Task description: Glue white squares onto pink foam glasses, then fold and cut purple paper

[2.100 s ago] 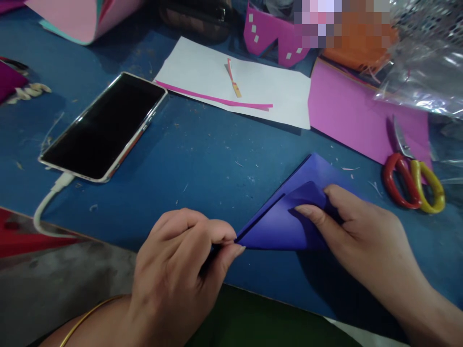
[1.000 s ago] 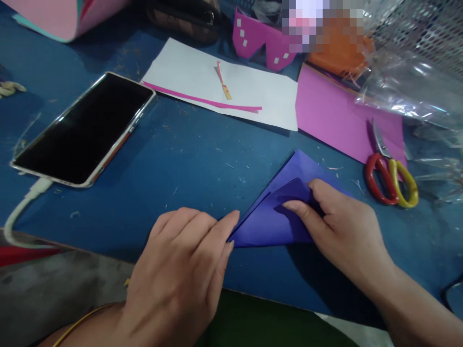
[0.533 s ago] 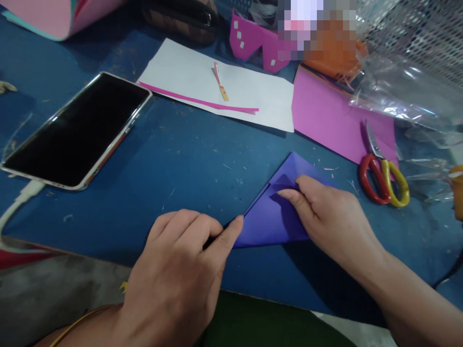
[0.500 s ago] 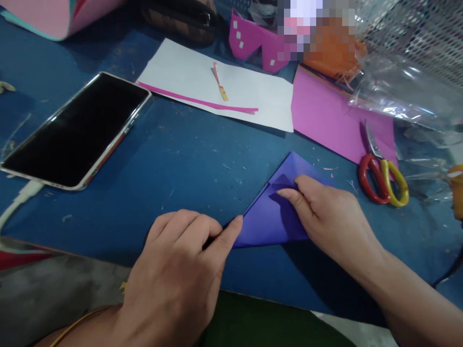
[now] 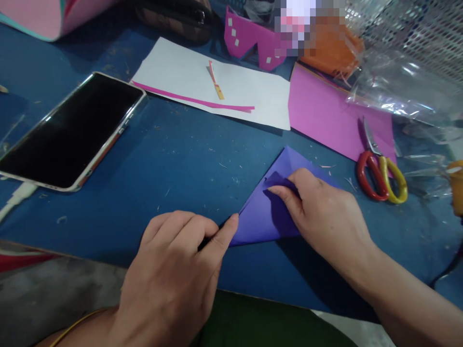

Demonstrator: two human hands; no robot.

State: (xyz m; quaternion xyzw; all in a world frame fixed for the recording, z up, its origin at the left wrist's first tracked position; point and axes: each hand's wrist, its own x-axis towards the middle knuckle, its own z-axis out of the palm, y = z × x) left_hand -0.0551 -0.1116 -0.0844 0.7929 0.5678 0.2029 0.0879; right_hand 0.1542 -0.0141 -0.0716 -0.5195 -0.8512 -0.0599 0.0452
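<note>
A folded purple paper (image 5: 253,224) lies on the blue table (image 5: 188,164), near its front edge. My left hand (image 5: 177,270) pinches the paper's left corner, thumb on top and the other fingers curled. Over the right part of the paper, my right hand (image 5: 325,207) has its thumb and forefinger closed on a small raised flap, with the hand hiding part of the sheet. The lower edge and the top corner of the paper show between and above the hands.
Scissors (image 5: 372,176) lie right of my right hand, partly on pink paper (image 5: 325,111). White paper (image 5: 181,72) with thin strips is behind. A phone (image 5: 72,130) with a cable is at left. Clear plastic (image 5: 405,86) and a pink cutout (image 5: 240,38) stand farther back.
The view has shifted slightly. My right thumb and forefinger have moved a little left along with the small flap; my left hand keeps its hold on the corner.
</note>
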